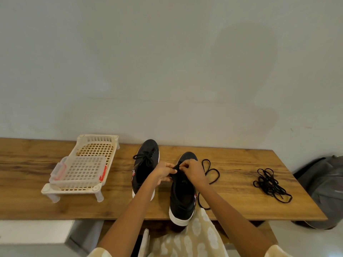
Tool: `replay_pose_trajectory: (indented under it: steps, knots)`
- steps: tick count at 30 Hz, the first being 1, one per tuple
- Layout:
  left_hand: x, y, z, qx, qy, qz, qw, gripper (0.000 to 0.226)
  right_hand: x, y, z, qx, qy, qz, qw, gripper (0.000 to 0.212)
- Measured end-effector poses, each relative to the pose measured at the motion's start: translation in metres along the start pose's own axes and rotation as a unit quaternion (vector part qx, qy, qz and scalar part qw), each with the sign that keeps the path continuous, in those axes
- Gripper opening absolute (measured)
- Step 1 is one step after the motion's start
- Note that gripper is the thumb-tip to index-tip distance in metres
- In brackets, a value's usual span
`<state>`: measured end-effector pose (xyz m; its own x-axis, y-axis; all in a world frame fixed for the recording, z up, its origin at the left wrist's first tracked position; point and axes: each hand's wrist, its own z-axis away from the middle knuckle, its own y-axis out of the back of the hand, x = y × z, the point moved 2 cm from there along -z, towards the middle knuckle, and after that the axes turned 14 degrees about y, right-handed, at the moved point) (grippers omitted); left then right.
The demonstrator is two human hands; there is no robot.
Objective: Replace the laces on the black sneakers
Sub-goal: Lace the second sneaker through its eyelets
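Pinching the lace over the right sneaker [182,190], both hands' fingers [172,170] hide its eyelets.

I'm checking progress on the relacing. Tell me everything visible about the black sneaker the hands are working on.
The black sneaker with a white sole stands upright on the wooden bench, heel at the near edge and toe toward the wall. Its upper looks like dark fabric, with a small red mark on its side. The left hand and right hand pinch at its tongue and eyelet area. A loose black lace trails beside it.
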<state>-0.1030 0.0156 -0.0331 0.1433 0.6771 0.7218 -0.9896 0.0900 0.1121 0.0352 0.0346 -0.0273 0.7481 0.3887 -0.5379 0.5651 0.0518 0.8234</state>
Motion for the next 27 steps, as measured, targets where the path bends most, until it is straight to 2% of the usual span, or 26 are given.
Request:
replay_pose_trajectory:
  steps: [4, 8, 12, 15, 18, 21, 23, 25, 27]
  knots:
    - [-0.001, 0.001, 0.002, -0.003, -0.022, -0.003, 1.0, 0.025, 0.0, -0.002, -0.002, -0.005, 0.019, 0.005, 1.0, 0.016]
    - [0.004, 0.001, 0.005, -0.022, -0.01, 0.024, 0.999, 0.026, 0.002, 0.003, -0.003, -0.028, 0.035, -0.012, 0.999, 0.012]
    - [0.008, -0.001, 0.002, -0.005, -0.028, -0.032, 0.999, 0.017, 0.0, 0.005, -0.009, -0.054, 0.079, -0.002, 0.995, 0.015]
    - [0.008, -0.002, -0.001, 0.0, -0.034, -0.031, 0.999, 0.016, 0.003, 0.008, -0.014, -0.08, 0.086, -0.016, 0.993, 0.013]
    - [0.007, -0.005, -0.008, 0.043, -0.051, -0.036, 0.997, 0.014, 0.009, 0.01, -0.02, -0.119, 0.05, -0.058, 0.99, 0.022]
    - [0.01, -0.004, -0.016, 0.144, -0.105, -0.134, 0.975, 0.015, 0.006, 0.016, -0.025, -0.135, 0.019, -0.131, 0.982, 0.025]
    - [0.017, -0.002, -0.014, 0.164, -0.134, -0.173, 0.962, 0.015, 0.001, 0.022, -0.027, -0.133, 0.022, -0.162, 0.978, 0.025]
    - [0.027, 0.0, -0.008, 0.167, -0.161, -0.16, 0.959, 0.016, -0.006, 0.026, -0.028, -0.145, 0.04, -0.164, 0.975, 0.013]
    - [0.039, 0.003, 0.003, 0.177, -0.21, -0.103, 0.956, 0.014, -0.016, 0.034, -0.029, -0.129, 0.048, -0.169, 0.976, 0.019]
